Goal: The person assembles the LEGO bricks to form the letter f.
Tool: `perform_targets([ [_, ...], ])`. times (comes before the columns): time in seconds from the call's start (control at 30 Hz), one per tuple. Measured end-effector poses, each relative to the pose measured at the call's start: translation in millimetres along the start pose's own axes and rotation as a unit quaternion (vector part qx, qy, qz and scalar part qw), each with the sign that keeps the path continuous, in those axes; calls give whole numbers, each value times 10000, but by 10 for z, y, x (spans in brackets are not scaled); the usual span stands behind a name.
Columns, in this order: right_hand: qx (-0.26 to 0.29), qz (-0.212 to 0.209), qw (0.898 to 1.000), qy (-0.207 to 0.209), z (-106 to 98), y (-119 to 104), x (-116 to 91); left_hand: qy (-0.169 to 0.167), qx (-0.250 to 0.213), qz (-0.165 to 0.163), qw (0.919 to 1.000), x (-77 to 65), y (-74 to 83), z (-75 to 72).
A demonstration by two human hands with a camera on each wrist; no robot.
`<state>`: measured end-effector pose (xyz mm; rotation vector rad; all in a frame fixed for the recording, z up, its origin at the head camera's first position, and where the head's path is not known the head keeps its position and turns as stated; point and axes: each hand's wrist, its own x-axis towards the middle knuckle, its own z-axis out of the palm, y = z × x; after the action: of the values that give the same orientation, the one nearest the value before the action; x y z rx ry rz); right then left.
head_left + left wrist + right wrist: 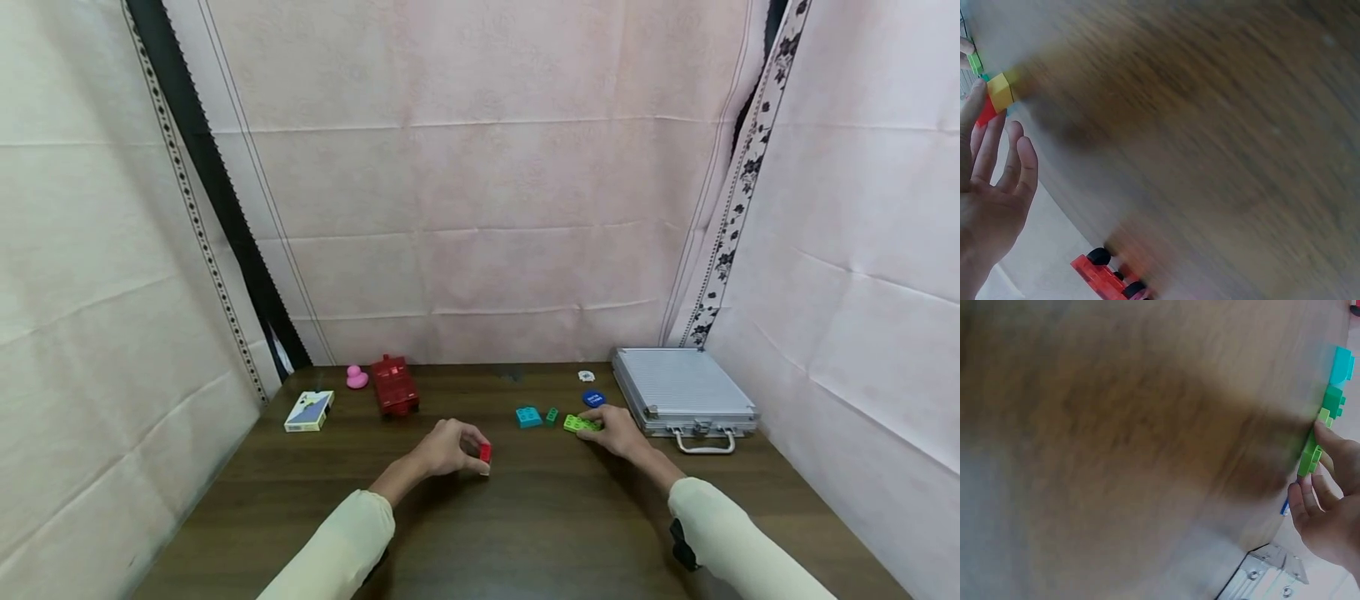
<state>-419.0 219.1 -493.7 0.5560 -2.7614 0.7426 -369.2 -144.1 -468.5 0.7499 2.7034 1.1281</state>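
Note:
My left hand (441, 450) pinches a small red block (486, 452) between thumb and fingers, low over the table, left of centre. In the left wrist view, a yellow block face (1000, 92) shows against the red one. On the right, the thumb and fingertips of my right hand (618, 432) grip a flat lime-green toy brick (579, 423) by its sides. Just left of that brick sit a small dark green brick (552, 416) and a larger turquoise brick (528, 417), studs showing. A round blue disc (593, 398) lies just beyond the right fingers.
A silver case (684, 383) with a handle lies at the right. Behind the disc is a small white piece (587, 377). Along the back left are a red toy car (394, 386), a pink rubber duck (357, 377) and a card box (309, 412). Cloth surrounds the table.

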Motion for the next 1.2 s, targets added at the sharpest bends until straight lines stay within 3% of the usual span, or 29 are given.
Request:
perform_targets([
  [0.17, 101, -216, 9997, -36, -85, -134, 21, 85, 50, 45, 9999, 6, -2, -2],
  [0.37, 415, -657, 9970, -39, -147, -452, 8, 135, -10, -72, 9999, -5, 20, 1],
  [0.73, 1017, -1590, 9812, -394, 5, -973, 9, 342, 70, -237, 9991, -40, -11, 45],
  [1.2, 990, -1989, 9721, -749, 141, -1300, 43, 313, 111, -190, 9993, -29, -44, 79],
])
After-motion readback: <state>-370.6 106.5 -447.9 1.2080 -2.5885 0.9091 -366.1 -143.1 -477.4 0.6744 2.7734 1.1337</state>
